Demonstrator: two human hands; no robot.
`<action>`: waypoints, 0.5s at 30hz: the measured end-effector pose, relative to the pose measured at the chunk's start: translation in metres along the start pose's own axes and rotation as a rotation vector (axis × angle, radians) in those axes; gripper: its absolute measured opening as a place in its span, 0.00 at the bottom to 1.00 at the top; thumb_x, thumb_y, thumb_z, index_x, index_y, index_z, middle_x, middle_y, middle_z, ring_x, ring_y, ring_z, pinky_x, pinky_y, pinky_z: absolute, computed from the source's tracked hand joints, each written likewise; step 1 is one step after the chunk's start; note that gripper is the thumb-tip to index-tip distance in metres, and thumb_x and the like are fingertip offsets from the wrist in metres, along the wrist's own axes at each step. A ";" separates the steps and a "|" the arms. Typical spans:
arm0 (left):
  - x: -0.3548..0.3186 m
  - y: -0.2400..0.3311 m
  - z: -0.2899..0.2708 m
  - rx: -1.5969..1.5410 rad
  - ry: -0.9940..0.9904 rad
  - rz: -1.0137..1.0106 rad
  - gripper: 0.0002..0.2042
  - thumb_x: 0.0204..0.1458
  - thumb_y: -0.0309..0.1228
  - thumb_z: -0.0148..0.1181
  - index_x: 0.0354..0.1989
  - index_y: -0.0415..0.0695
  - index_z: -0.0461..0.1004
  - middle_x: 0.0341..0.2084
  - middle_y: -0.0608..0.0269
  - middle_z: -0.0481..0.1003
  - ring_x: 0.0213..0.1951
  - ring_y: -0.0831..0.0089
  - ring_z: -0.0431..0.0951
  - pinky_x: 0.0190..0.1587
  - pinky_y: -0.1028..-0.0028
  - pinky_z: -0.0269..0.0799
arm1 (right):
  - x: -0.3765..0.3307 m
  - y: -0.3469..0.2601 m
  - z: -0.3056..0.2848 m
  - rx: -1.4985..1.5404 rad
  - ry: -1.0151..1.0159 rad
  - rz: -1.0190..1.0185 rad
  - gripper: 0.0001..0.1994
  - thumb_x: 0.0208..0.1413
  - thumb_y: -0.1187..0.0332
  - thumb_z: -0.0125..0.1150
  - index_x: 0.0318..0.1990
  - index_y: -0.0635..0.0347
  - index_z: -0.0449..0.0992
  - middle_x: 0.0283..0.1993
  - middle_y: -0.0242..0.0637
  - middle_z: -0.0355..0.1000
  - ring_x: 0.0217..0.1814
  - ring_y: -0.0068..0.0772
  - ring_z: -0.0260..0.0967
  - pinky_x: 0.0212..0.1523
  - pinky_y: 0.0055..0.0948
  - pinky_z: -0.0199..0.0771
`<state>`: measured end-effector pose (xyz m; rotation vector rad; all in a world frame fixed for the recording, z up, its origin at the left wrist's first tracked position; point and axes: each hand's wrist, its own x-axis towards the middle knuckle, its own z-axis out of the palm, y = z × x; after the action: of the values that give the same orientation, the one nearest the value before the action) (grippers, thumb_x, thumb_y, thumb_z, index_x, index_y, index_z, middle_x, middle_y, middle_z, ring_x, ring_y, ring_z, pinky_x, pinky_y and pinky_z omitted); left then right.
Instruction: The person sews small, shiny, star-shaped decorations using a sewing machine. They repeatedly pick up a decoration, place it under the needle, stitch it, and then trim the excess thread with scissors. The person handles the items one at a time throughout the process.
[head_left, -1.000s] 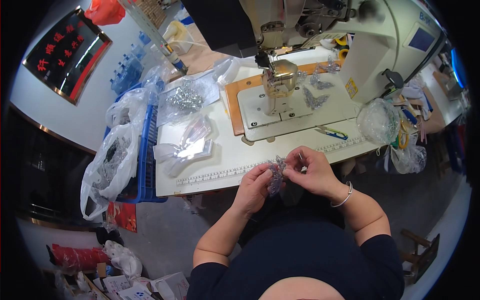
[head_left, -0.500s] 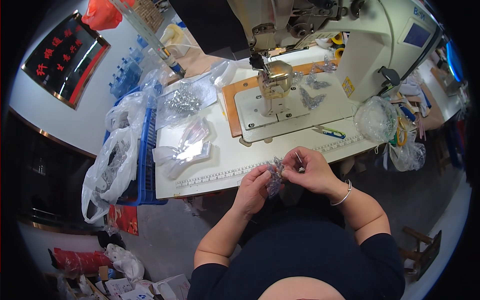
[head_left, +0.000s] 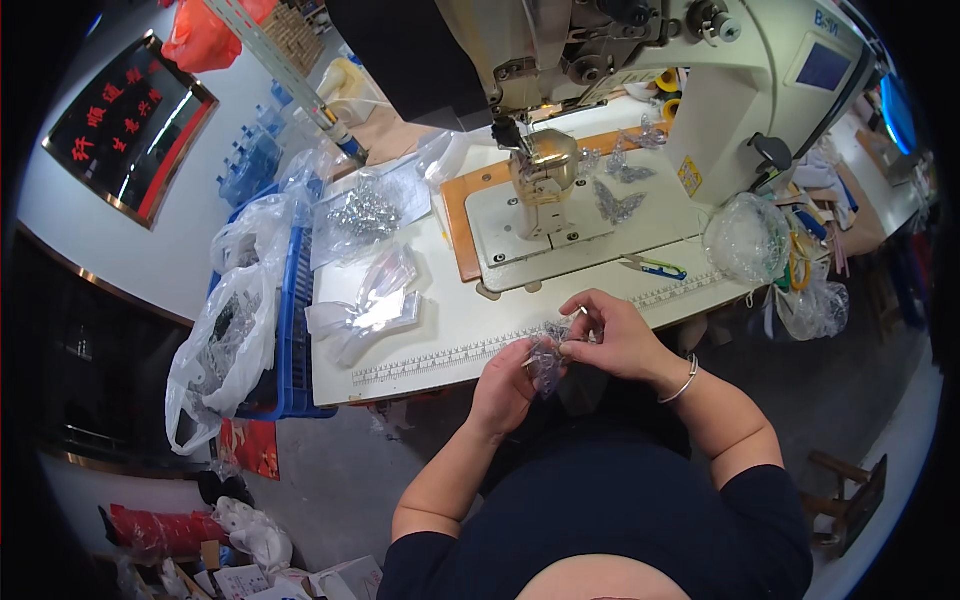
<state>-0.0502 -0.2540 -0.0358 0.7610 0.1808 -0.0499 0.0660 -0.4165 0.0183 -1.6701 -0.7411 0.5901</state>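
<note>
We pinch a small clear sparkly piece btwn both hands, at the near edge of the sewing table: left hand below it, right hand fingers closed on its top.

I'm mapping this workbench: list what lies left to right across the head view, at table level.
White plastic bag → blue crate → clear packets → left hand → right hand → bracelet → clear bag of small parts.
</note>
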 end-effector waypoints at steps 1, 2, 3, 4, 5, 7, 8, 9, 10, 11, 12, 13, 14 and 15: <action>-0.002 0.005 0.004 -0.109 -0.100 -0.007 0.23 0.58 0.43 0.46 0.52 0.36 0.61 0.48 0.55 0.67 0.51 0.65 0.68 0.53 0.58 0.66 | 0.001 0.002 -0.001 -0.018 0.013 -0.017 0.17 0.41 0.74 0.64 0.42 0.63 0.69 0.25 0.30 0.70 0.26 0.18 0.66 0.28 0.20 0.66; -0.006 0.012 0.012 -0.218 -0.200 -0.014 0.27 0.57 0.46 0.45 0.55 0.35 0.58 0.51 0.53 0.64 0.54 0.64 0.65 0.56 0.58 0.63 | 0.002 0.004 -0.001 -0.021 0.038 -0.025 0.17 0.41 0.74 0.64 0.41 0.63 0.69 0.25 0.30 0.70 0.26 0.18 0.66 0.28 0.20 0.66; -0.008 0.018 0.016 -0.327 -0.300 -0.021 0.31 0.57 0.49 0.45 0.58 0.34 0.55 0.54 0.52 0.62 0.57 0.64 0.62 0.58 0.57 0.60 | 0.003 0.007 0.001 -0.023 0.061 -0.033 0.16 0.41 0.75 0.64 0.41 0.63 0.69 0.25 0.30 0.70 0.26 0.18 0.66 0.28 0.20 0.66; -0.008 0.019 0.013 -0.361 -0.388 -0.014 0.40 0.50 0.52 0.54 0.62 0.35 0.48 0.57 0.47 0.56 0.60 0.59 0.58 0.61 0.52 0.53 | 0.002 0.009 0.002 -0.028 0.082 -0.041 0.16 0.42 0.75 0.63 0.40 0.63 0.70 0.25 0.31 0.70 0.26 0.18 0.66 0.28 0.20 0.66; -0.008 0.017 0.012 -0.211 -0.308 0.021 0.37 0.50 0.48 0.55 0.61 0.35 0.49 0.56 0.48 0.58 0.59 0.60 0.60 0.60 0.53 0.55 | 0.002 0.010 0.004 -0.051 0.105 -0.063 0.16 0.42 0.75 0.63 0.40 0.63 0.70 0.25 0.31 0.70 0.26 0.19 0.66 0.28 0.21 0.67; -0.011 0.015 0.012 0.086 -0.137 0.093 0.32 0.50 0.39 0.58 0.59 0.35 0.53 0.54 0.49 0.61 0.56 0.61 0.63 0.58 0.57 0.60 | 0.003 0.010 0.010 -0.094 0.144 -0.111 0.15 0.42 0.75 0.63 0.40 0.63 0.70 0.24 0.31 0.70 0.26 0.19 0.67 0.28 0.21 0.67; -0.010 0.012 0.011 0.200 -0.072 0.128 0.29 0.50 0.34 0.58 0.57 0.35 0.56 0.52 0.51 0.63 0.54 0.63 0.66 0.57 0.59 0.62 | 0.003 0.007 0.011 -0.095 0.143 -0.093 0.15 0.42 0.75 0.63 0.40 0.63 0.70 0.24 0.31 0.70 0.26 0.19 0.67 0.28 0.21 0.67; -0.006 0.005 0.012 0.313 -0.004 0.162 0.26 0.49 0.29 0.58 0.56 0.35 0.58 0.50 0.53 0.65 0.52 0.65 0.68 0.56 0.62 0.64 | 0.002 0.003 0.012 -0.095 0.142 -0.075 0.15 0.42 0.75 0.63 0.40 0.63 0.70 0.24 0.31 0.70 0.26 0.18 0.66 0.28 0.21 0.67; -0.003 0.001 0.013 0.427 0.062 0.196 0.23 0.48 0.24 0.58 0.54 0.35 0.60 0.49 0.54 0.67 0.50 0.66 0.70 0.55 0.65 0.66 | 0.002 0.000 0.013 -0.097 0.143 -0.057 0.15 0.42 0.75 0.63 0.40 0.64 0.70 0.24 0.31 0.70 0.26 0.18 0.66 0.28 0.21 0.68; -0.001 0.000 0.014 0.359 0.099 0.208 0.21 0.48 0.22 0.57 0.52 0.35 0.62 0.47 0.56 0.69 0.48 0.69 0.71 0.53 0.69 0.66 | 0.002 -0.001 0.014 -0.077 0.142 -0.059 0.15 0.42 0.75 0.63 0.40 0.64 0.70 0.24 0.31 0.70 0.26 0.18 0.66 0.28 0.21 0.67; 0.000 -0.001 0.016 0.291 0.134 0.220 0.20 0.48 0.20 0.57 0.50 0.35 0.63 0.45 0.58 0.70 0.47 0.73 0.71 0.52 0.73 0.67 | 0.002 0.000 0.014 -0.057 0.141 -0.061 0.15 0.42 0.75 0.63 0.40 0.64 0.69 0.24 0.31 0.70 0.26 0.18 0.66 0.28 0.20 0.67; 0.001 -0.001 0.017 0.224 0.165 0.227 0.18 0.48 0.17 0.57 0.49 0.34 0.65 0.43 0.60 0.71 0.45 0.76 0.72 0.50 0.77 0.67 | 0.002 0.001 0.014 -0.036 0.146 -0.059 0.15 0.42 0.76 0.63 0.40 0.64 0.69 0.24 0.31 0.70 0.26 0.18 0.66 0.28 0.20 0.67; 0.002 -0.001 0.017 0.238 0.191 0.244 0.17 0.48 0.17 0.57 0.48 0.34 0.66 0.42 0.60 0.72 0.44 0.76 0.72 0.50 0.77 0.68 | 0.003 0.003 0.014 -0.007 0.127 -0.058 0.16 0.42 0.76 0.63 0.41 0.65 0.69 0.25 0.31 0.70 0.26 0.17 0.66 0.28 0.19 0.67; 0.003 -0.002 0.017 0.252 0.217 0.261 0.16 0.48 0.17 0.57 0.47 0.34 0.66 0.41 0.60 0.72 0.43 0.76 0.73 0.49 0.77 0.68 | 0.005 0.006 0.013 0.022 0.110 -0.057 0.16 0.43 0.76 0.63 0.41 0.65 0.69 0.25 0.31 0.70 0.27 0.17 0.66 0.28 0.19 0.67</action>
<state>-0.0453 -0.2670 -0.0250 1.0363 0.2836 0.2634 0.0608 -0.4047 0.0101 -1.6416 -0.6978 0.4615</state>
